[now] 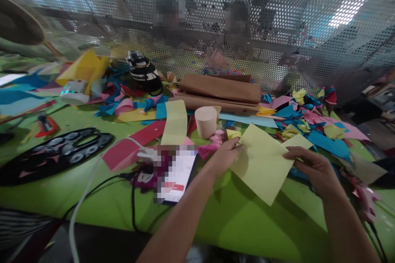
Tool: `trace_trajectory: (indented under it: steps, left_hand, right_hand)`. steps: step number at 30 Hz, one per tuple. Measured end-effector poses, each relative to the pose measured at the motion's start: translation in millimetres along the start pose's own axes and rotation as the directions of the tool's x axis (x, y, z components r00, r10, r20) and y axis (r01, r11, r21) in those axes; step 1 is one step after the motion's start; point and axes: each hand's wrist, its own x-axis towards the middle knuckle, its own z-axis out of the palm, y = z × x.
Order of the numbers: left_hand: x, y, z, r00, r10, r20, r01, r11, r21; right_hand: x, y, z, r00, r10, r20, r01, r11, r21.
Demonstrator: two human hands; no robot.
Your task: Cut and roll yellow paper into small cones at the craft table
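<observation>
A square sheet of pale yellow paper (265, 166) is held up above the green table (234, 226), with a faint crease across its upper part. My left hand (226, 154) pinches its left corner between thumb and fingers. At the opposite corner, my right hand (311, 168) grips the sheet with thumb and forefinger. Behind the left hand stands a cream paper cup or roll (205, 122). Crumpled pink paper (210, 148) lies beside it. A smartphone (178, 176) with a lit, partly blurred screen rests left of my left forearm.
Brown paper (219, 88) lies folded along the back, before a perforated metal screen (200, 28). Coloured paper scraps (328, 144) crowd the right. A pink glue gun (364, 201) lies at far right. A white cable (92, 176) and a black palette-shaped piece (58, 154) occupy the left.
</observation>
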Motion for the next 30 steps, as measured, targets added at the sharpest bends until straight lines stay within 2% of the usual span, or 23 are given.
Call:
trace_trajectory:
  steps: [9, 12, 17, 23, 27, 30]
  left_hand:
    - [2, -4, -1.0, 1.0, -0.008, 0.008, 0.008, 1.0, -0.001]
    - [3, -6, -1.3, 1.0, -0.01, 0.008, 0.01, 1.0, 0.012]
    - [4, -10, -2.5, 0.997, -0.052, -0.053, 0.052, 0.999, -0.003]
    - [0, -5, -1.3, 0.997, -0.052, 0.059, 0.057, 0.995, -0.078]
    - [-1, 0, 1.3, 0.996, -0.069, 0.048, 0.074, 0.991, -0.112]
    - [-2, 3, 4.8, 0.995, -0.095, 0.043, 0.099, 0.988, -0.119]
  right_hand:
    - [3, -5, 3, 0.997, -0.043, -0.057, 0.048, 0.993, 0.107]
    - [4, -5, 4, 0.998, -0.051, -0.024, 0.053, 0.995, 0.087]
    - [4, -5, 2, 0.999, -0.036, 0.023, 0.036, 0.999, -0.002]
    - [5, -6, 3, 0.998, -0.054, -0.023, 0.053, 0.997, -0.063]
    - [5, -6, 6, 0.997, -0.071, -0.008, 0.07, 0.996, -0.055]
    - [4, -4, 11, 0.998, -0.052, -0.047, 0.051, 0.998, -0.035]
